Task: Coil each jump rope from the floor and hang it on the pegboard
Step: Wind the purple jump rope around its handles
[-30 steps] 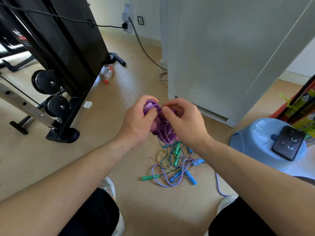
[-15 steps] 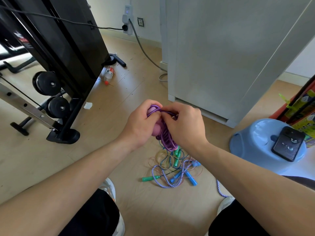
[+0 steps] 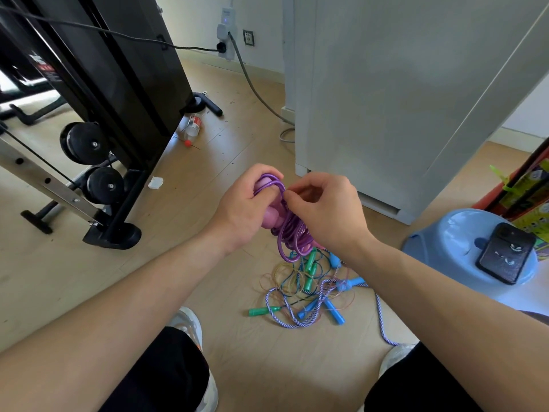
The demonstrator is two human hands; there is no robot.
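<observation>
Fingers of our right hand pinch a strand at the top of the purple jump rope. Our left hand curls round its pink handles and loops. Our forearms come in from 7 and 5 o'clock, wrists bent inward. The coil hangs down; at its 6 o'clock, other ropes lie tangled on the floor.

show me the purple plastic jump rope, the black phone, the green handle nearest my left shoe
purple plastic jump rope (image 3: 292, 237), head view, hanging loops
black phone (image 3: 506, 252), head view, case middle
green handle nearest the left shoe (image 3: 259, 311), head view, mid grip
</observation>
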